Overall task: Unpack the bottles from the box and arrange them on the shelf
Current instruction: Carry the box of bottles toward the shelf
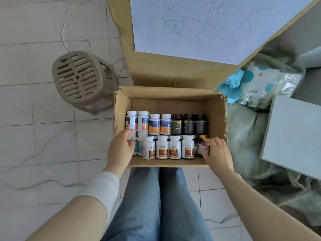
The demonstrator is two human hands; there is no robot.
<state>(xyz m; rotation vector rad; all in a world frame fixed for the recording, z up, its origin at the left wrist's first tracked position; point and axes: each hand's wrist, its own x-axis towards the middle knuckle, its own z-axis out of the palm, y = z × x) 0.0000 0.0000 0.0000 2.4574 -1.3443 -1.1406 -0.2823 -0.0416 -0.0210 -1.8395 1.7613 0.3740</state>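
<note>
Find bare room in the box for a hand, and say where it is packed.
Bare: the strip of box floor between the far wall and the back row. Packed: the near half, two tight rows of bottles, with the left hand gripping a white bottle and the right hand a dark bottle at the ends.

Domestic room, not a shop floor. Pale tiled floor (34, 136) with a loose white cord (66, 23) trailing across it. Beige plastic stool (78, 77). Rumpled green blanket (246, 136) at right, a plastic-wrapped polka-dot package (265, 84) lying on it. Large cardboard carton (156, 72) bearing a hand-lettered paper sheet (208, 23). Small open cardboard box (121, 105) of supplement bottles (163, 124) in front of the carton.
</note>
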